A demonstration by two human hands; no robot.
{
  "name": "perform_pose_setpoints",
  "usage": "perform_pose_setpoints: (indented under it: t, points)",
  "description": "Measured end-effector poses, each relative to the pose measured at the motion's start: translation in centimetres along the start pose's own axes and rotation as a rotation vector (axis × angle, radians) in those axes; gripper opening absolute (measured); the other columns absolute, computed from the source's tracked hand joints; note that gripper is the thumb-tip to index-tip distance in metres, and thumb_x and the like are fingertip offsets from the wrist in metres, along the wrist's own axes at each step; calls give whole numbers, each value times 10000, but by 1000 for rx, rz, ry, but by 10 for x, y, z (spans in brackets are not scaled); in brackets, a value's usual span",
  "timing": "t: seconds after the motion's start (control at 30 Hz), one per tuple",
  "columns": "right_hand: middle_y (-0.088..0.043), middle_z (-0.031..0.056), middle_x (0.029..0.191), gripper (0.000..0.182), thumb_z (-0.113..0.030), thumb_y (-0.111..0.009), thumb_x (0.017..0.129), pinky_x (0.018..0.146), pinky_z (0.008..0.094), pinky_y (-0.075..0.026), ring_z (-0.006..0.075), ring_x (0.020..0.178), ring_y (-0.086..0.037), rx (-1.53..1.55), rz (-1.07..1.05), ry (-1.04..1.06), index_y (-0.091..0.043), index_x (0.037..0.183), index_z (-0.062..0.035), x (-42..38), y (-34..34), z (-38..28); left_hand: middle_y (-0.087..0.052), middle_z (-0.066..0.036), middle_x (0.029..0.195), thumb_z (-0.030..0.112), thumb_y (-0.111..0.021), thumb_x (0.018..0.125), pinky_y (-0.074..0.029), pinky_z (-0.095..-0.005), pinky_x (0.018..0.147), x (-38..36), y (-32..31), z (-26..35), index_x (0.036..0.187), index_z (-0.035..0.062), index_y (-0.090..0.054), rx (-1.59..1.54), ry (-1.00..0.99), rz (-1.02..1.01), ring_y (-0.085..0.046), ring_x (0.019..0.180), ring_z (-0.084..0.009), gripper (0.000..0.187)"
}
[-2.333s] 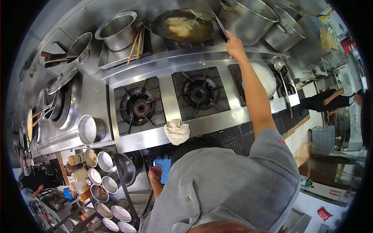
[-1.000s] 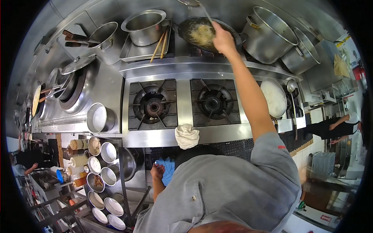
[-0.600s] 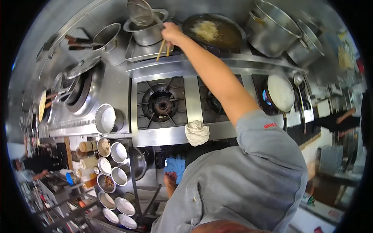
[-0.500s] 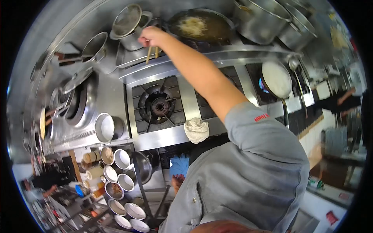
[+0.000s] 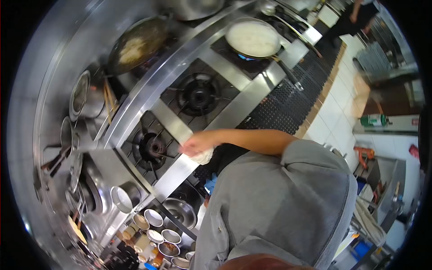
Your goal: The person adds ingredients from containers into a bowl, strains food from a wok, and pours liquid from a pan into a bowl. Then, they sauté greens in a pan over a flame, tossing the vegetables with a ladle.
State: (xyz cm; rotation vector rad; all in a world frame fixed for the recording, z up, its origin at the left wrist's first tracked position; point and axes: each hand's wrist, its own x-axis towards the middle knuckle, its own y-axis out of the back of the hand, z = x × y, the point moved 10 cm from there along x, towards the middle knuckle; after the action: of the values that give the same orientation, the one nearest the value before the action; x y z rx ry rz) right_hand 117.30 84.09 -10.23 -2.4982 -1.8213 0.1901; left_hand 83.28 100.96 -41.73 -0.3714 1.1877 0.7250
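Note:
My right hand [image 5: 197, 144], a little blurred, is on the crumpled off-white cloth [image 5: 203, 156] at the front edge of the stove. Its fingers curl over the cloth, which bulges out below the palm. Only a sliver of my left hand [image 5: 207, 198] shows beside my body, next to a blue cloth [image 5: 210, 184]; its fingers are hidden. Wooden chopsticks [image 5: 108, 100] rest against the tray by a pot at the back. A wok of oil [image 5: 155, 39] holds a pale, frying mass of food [image 5: 135, 50].
A pan of white liquid [image 5: 253, 38] stands over a blue flame, its handle pointing forward. Two bare burners [image 5: 198, 92] are in front of me. Left are an empty metal pot [image 5: 121, 199] and several small food tubs [image 5: 154, 218]. A person [image 5: 353, 20] stands at the far right.
My right hand has come back from the chopsticks at the rear to the off-white cloth. The chopsticks are let go. The view has turned toward the right-hand floor.

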Motion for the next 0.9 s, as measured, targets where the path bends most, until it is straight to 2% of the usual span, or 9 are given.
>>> perform_pose_setpoints:
  t: [0.03,0.1,0.17,0.3,0.37,0.47,0.6,0.77,0.9]
  points:
    - [-574,-5,765,229,-240,-535,956,599,264,-440,92,661,-516,-148,-19,-188,-614,1068,-56,-45,-3,26,-596,-127,789,446,-487,917,-471,-372,499,5,-9,11,968,89,-514,61,-11,-18,-592,630,-263,361]
    - [-659,76,815,223,-208,-560,915,645,353,-467,196,712,-609,-245,94,-79,-639,1012,-23,-131,-2,62,-593,-118,771,450,-497,912,-466,-366,483,13,-30,26,963,92,-516,175,-29,-53,-587,611,-254,363]
    - [-671,131,854,217,-194,-569,889,696,381,-478,274,754,-631,-413,142,-254,-646,993,-20,-216,8,64,-590,-110,754,454,-507,907,-460,-361,467,18,-56,22,958,94,-517,269,-39,-87,-581,592,-246,364]
    - [-669,148,876,222,-210,-584,875,728,368,-487,291,785,-638,-376,317,-482,-655,970,-21,-360,32,98,-585,-92,720,463,-527,897,-449,-350,435,26,-126,-19,948,98,-521,393,-62,-148,-571,555,-229,369]
    - [-674,142,867,234,-201,-575,880,738,354,-493,273,789,-645,-490,708,-390,-641,1014,-21,-428,71,93,-558,-69,673,452,-524,911,-419,-329,389,17,-179,-25,919,101,-509,496,-106,-275,-546,493,-201,352]
    - [-670,116,823,286,-157,-561,867,700,334,-494,199,772,-637,-345,960,-426,-602,1116,-22,-512,115,85,-562,-51,690,373,-519,927,-406,-279,405,-18,-249,-42,927,85,-532,587,-193,-241,-542,506,-159,289]
    - [-669,101,811,290,-150,-565,853,703,321,-492,168,773,-630,-372,1020,-403,-605,1108,-16,-580,199,86,-576,-55,706,362,-518,931,-409,-272,424,-84,-331,-58,925,73,-551,723,-293,-273,-549,521,-148,290]
    - [-669,186,880,324,-171,-574,836,761,379,-494,316,867,-650,-806,1124,-378,-600,1110,0,-607,328,38,-613,-51,757,325,-547,932,-417,-230,458,-134,-400,-45,938,50,-587,661,-455,-281,-569,565,-112,278]
    - [-635,250,1024,394,-205,-587,833,813,416,-489,410,957,-611,-851,1189,-466,-571,1180,-20,-628,438,63,-626,-40,788,315,-518,952,-452,-223,535,-182,-476,-20,950,50,-585,462,-502,-354,-588,631,-101,274]
